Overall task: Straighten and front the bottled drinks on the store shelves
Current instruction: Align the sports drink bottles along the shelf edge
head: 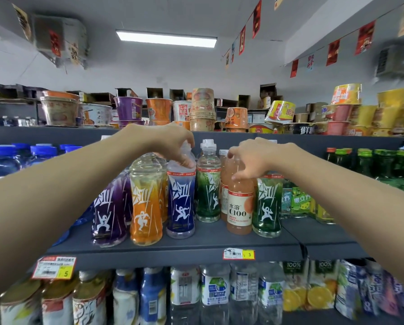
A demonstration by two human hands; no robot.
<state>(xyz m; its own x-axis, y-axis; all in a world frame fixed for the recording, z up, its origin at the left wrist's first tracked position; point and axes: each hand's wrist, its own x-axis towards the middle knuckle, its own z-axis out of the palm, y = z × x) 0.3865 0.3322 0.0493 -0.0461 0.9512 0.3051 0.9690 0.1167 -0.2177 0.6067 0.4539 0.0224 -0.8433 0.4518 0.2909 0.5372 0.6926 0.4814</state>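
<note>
Both hands are on upright bottles mid-shelf (172,245): the left hand (172,143) pinches the blue bottle (181,202) at its neck, the right hand (252,158) wraps the pink bottle (239,207) (its label faces out), each directly below its hand.

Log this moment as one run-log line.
left hand: grips blue bottle top | right hand: grips pink bottle neck | shelf: fronting underway

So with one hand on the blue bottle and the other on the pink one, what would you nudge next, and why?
Probably draw the pink C100 bottle forward in the right hand. It stands slightly behind the green bottle beside it, and well back from the shelf edge. The left hand holds the blue bottle.
</note>
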